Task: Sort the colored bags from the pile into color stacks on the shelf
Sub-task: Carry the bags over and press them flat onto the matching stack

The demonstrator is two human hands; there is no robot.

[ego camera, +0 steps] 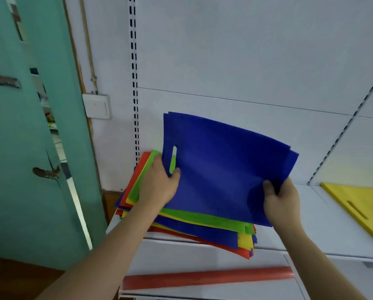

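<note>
A blue bag [220,163] with a slot handle is lifted and tilted above the pile [203,228] of green, yellow, blue and red bags on the white shelf [324,232]. My left hand [159,182] pinches the blue bag near its handle cut-out, thumb on top. My right hand [283,202] grips the bag's near right corner, fingers curled over its edge. A green bag [205,219] lies on top of the pile beneath. A yellow bag [363,206] lies flat on the shelf at the right.
A teal door [30,135] stands ajar at the left, close to the pile. A light switch [97,106] is on the wall. The white back panel [246,61] rises behind the shelf. A red roll [207,278] lies on the lower shelf.
</note>
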